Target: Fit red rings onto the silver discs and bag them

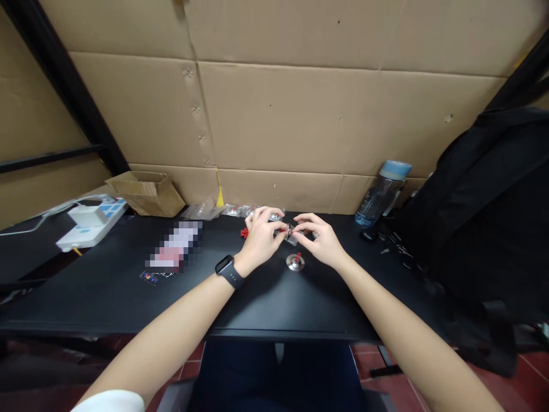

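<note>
Both my hands meet above the middle of the black table point(107, 286). My left hand point(261, 237), with a dark watch on the wrist, pinches a small clear and metal part point(290, 236) with a red bit on it. My right hand point(319, 240) is closed on the same small part from the other side. Just below the hands a small round metal disc with a red piece on top point(295, 262) rests on the table. More small silver parts in clear bags point(240, 210) lie behind the hands by the wall.
A blue-lidded water bottle point(381, 195) stands at the back right beside a large black bag point(480, 217). An open cardboard box point(148, 191) and a white power strip point(92, 223) sit at the back left. A blurred card point(175, 247) lies left of centre. Cardboard lines the wall.
</note>
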`<act>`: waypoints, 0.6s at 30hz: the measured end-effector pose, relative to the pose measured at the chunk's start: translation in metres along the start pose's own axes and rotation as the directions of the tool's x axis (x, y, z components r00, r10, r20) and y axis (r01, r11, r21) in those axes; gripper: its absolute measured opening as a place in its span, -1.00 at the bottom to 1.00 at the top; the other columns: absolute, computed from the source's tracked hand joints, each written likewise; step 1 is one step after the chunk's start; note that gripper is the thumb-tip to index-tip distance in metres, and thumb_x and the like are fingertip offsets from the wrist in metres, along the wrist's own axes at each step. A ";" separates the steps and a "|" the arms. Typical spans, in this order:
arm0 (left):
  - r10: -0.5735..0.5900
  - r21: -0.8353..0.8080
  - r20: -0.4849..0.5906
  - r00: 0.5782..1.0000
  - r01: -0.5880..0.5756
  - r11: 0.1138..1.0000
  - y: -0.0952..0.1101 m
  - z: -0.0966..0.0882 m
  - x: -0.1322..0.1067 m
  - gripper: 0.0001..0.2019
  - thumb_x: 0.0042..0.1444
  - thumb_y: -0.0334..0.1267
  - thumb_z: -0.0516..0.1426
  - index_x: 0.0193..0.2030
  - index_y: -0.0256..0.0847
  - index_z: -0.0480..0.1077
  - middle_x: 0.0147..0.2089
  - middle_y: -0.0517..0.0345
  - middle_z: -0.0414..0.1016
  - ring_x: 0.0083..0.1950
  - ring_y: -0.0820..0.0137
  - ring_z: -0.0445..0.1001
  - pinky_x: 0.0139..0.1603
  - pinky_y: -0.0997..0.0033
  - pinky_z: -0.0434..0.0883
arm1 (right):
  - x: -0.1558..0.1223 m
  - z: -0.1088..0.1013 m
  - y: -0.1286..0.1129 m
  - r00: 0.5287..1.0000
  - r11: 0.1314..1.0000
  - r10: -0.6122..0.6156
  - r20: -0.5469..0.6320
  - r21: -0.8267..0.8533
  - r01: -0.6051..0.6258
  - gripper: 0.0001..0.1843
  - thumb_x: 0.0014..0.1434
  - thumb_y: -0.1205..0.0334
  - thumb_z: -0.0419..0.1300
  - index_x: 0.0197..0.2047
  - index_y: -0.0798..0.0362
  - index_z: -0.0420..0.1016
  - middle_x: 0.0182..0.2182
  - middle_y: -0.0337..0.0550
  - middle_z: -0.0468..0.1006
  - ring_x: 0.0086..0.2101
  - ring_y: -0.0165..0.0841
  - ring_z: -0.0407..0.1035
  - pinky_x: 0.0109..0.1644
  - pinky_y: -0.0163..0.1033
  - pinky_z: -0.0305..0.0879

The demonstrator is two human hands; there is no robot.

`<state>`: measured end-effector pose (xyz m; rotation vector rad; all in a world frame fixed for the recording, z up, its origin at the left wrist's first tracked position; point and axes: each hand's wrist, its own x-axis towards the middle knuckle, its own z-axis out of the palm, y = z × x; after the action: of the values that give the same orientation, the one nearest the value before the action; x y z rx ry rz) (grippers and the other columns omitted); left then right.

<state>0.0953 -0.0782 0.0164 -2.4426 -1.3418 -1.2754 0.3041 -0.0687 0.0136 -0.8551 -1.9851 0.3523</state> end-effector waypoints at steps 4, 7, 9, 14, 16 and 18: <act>0.007 -0.008 0.006 1.000 -0.007 1.000 0.001 0.000 -0.001 -0.93 0.23 -0.21 0.27 -0.27 0.00 0.62 0.16 0.10 0.47 0.27 0.07 0.23 0.18 -0.06 0.14 | -0.003 0.004 0.005 1.000 0.999 0.023 0.013 -0.036 -0.022 -0.87 0.25 0.13 0.28 -0.23 -0.07 0.65 0.02 -0.07 0.52 -0.02 -0.18 0.48 0.01 -0.08 0.49; 0.022 -0.012 0.016 1.000 -0.022 1.000 0.002 -0.001 -0.001 -0.92 0.23 -0.19 0.27 -0.26 0.00 0.62 0.15 0.09 0.47 0.27 0.06 0.22 0.19 -0.06 0.12 | -0.004 0.007 0.007 0.999 0.998 0.050 0.017 -0.027 -0.049 -0.85 0.26 0.11 0.26 -0.25 -0.04 0.64 0.02 -0.06 0.51 -0.08 -0.21 0.49 -0.03 -0.10 0.49; 0.038 -0.014 0.022 0.999 -0.038 0.999 0.002 -0.002 -0.001 -0.92 0.23 -0.18 0.27 -0.26 0.00 0.63 0.14 0.08 0.48 0.27 0.06 0.22 0.20 -0.06 0.12 | -0.004 0.008 0.007 0.998 0.998 0.057 0.019 -0.015 -0.057 -0.84 0.25 0.10 0.27 -0.27 -0.03 0.63 0.02 -0.06 0.50 -0.09 -0.22 0.49 -0.03 -0.11 0.48; 0.077 -0.029 0.031 0.997 -0.076 0.997 0.001 -0.001 0.000 -0.92 0.23 -0.15 0.28 -0.26 0.03 0.63 0.13 0.12 0.48 0.26 0.09 0.22 0.21 -0.03 0.12 | -0.004 0.008 0.010 0.996 0.996 0.085 0.029 0.028 -0.086 -0.86 0.17 0.11 0.35 -0.29 -0.01 0.62 0.03 -0.06 0.47 -0.08 -0.23 0.48 -0.02 -0.12 0.46; 0.075 -0.035 0.036 0.997 -0.074 0.997 0.001 -0.001 0.000 -0.92 0.22 -0.13 0.28 -0.27 0.03 0.64 0.12 0.11 0.49 0.26 0.09 0.22 0.21 -0.03 0.12 | -0.004 0.007 0.011 0.993 0.993 0.106 0.044 0.046 -0.108 -0.87 0.15 0.11 0.36 -0.29 -0.01 0.62 0.04 -0.07 0.47 -0.09 -0.23 0.48 0.01 -0.11 0.46; 0.068 -0.040 0.047 0.997 -0.066 0.997 0.001 -0.001 0.000 -0.91 0.22 -0.13 0.29 -0.28 0.03 0.64 0.12 0.10 0.49 0.25 0.08 0.22 0.21 -0.04 0.13 | -0.004 0.006 0.012 0.993 0.991 0.111 0.051 0.066 -0.114 -0.88 0.16 0.13 0.35 -0.30 -0.02 0.62 0.04 -0.08 0.46 -0.07 -0.22 0.48 0.05 -0.09 0.45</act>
<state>0.0948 -0.0792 0.0173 -2.5368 -1.2458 -1.2470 0.3053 -0.0624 0.0018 -0.9247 -1.9600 0.5076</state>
